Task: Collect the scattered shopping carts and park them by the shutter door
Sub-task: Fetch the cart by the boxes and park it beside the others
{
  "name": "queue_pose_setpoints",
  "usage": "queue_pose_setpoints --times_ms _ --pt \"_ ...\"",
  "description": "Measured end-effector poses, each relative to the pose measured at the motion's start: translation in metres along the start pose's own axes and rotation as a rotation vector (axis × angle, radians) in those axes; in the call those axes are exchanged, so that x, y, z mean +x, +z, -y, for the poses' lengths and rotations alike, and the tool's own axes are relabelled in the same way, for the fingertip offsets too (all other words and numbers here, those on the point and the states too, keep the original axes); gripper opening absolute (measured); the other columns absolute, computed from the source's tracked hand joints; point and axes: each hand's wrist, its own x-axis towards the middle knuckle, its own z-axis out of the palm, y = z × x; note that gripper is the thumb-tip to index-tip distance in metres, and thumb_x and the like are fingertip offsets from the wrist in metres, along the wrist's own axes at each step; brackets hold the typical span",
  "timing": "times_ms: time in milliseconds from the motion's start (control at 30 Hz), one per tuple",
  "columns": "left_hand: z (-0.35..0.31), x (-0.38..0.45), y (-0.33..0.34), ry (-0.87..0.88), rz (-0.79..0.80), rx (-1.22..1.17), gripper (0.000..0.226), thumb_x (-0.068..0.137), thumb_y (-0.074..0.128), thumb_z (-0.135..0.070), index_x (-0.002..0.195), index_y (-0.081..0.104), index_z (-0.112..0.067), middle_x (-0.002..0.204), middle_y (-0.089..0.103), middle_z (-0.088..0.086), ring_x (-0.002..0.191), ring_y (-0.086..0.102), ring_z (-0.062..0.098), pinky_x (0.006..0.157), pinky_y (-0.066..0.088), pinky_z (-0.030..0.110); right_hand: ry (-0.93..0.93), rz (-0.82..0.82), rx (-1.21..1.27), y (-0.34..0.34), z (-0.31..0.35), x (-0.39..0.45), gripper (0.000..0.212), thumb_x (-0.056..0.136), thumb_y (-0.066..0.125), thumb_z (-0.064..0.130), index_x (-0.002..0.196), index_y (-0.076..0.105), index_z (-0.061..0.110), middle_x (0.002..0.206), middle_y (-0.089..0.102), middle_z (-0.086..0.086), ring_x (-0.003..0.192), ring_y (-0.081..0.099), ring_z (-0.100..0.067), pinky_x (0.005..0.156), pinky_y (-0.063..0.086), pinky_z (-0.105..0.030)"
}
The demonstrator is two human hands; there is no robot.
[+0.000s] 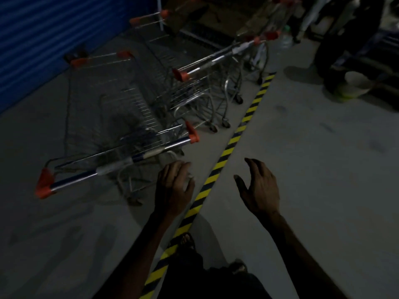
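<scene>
Head view: left hand loosely spread, gripping nothing, just short of nearest cart handle; right hand spread, empty, over floor beyond striped tape; judgement: cart parked, if nudging, take handle with both hands, push straight toward shutter door ahead-left; carts counted: at least four, farther ones blurred; tape: one; hands: two.
</scene>
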Motion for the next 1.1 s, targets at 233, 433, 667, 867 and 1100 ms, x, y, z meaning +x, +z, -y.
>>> queue_pose_setpoints --times_ms 233,433,667,867,1100 --pt "-0.079 -0.009 0.027 0.143 0.193 -0.062 0.042 0.096 0.067 -0.031 0.135 0.064 -0.014 0.129 0.062 0.006 0.115 0.059 0.031 0.092 0.051 0.045 0.289 -0.095 0.055 -0.048 -0.071 -0.072 0.061 0.103 0.062 0.045 0.151 0.05 0.01 0.15 0.055 -0.012 0.133 0.056 -0.035 0.107 0.049 -0.052" --pt "-0.167 -0.043 0.051 0.222 0.309 -0.072 0.043 0.097 0.073 -0.032 0.136 0.063 -0.017 0.132 0.06 0.003 0.12 0.056 0.029 0.094 0.051 0.046 0.469 -0.18 0.105 -0.089 -0.136 -0.151 0.061 0.101 0.065 0.041 0.15 0.052 0.008 0.15 0.056 -0.014 0.133 0.057 -0.036 0.107 0.05 -0.052" --pt "-0.291 -0.093 0.101 0.465 0.436 -0.17 0.045 0.094 0.078 -0.026 0.135 0.065 -0.015 0.133 0.06 0.004 0.123 0.055 0.028 0.098 0.051 0.046 0.698 -0.341 0.092 -0.137 -0.215 -0.262 0.06 0.1 0.068 0.039 0.149 0.052 0.008 0.149 0.056 -0.014 0.134 0.056 -0.036 0.109 0.047 -0.05" --pt "-0.413 -0.126 0.142 0.675 0.564 -0.271 0.047 0.094 0.071 -0.031 0.138 0.065 -0.016 0.135 0.061 0.005 0.125 0.057 0.028 0.097 0.052 0.045 0.967 -0.475 0.048 -0.171 -0.266 -0.375 0.059 0.101 0.068 0.039 0.148 0.053 0.007 0.148 0.057 -0.014 0.132 0.057 -0.035 0.109 0.047 -0.048" --pt "-0.526 -0.174 0.177 0.936 0.713 -0.403 0.046 0.093 0.07 -0.03 0.137 0.065 -0.018 0.133 0.061 0.004 0.122 0.057 0.028 0.096 0.052 0.044 1.259 -0.63 0.023 -0.193 -0.295 -0.469 0.059 0.101 0.067 0.04 0.149 0.052 0.009 0.149 0.057 -0.013 0.133 0.056 -0.033 0.109 0.046 -0.048"
